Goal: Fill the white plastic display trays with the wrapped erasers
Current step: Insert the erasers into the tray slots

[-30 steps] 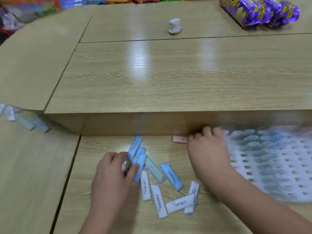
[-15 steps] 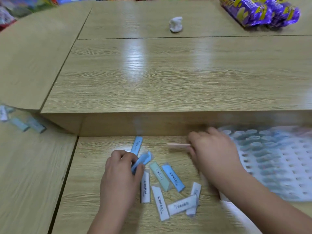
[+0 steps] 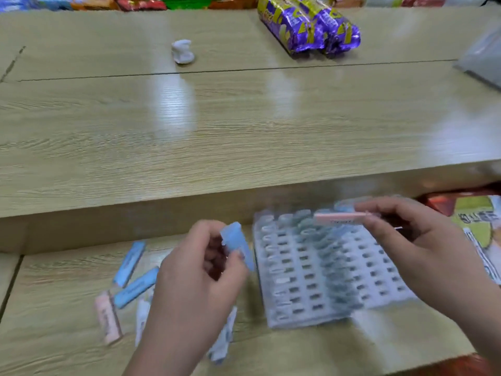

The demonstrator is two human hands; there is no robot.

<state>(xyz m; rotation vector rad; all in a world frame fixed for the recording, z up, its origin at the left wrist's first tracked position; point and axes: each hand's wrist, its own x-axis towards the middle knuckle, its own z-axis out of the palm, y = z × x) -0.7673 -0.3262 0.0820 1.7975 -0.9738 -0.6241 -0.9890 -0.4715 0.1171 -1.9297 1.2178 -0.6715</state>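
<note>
Pink eraser (image 3: 340, 217): long axis left-right, roughly level, above far rows of white tray (image 3: 295, 318). Right end pinched between thumb and fingertips of right hand (image 3: 414, 240). Blue eraser (image 3: 237, 244): tilted, upper end pointing away, gripped by curled fingers and thumb of left hand (image 3: 195, 278), just left of tray. Tray flat on lower table (image 3: 54, 335), slots blurred. Loose erasers (image 3: 135, 287) scattered left of tray, partly under left hand.
</note>
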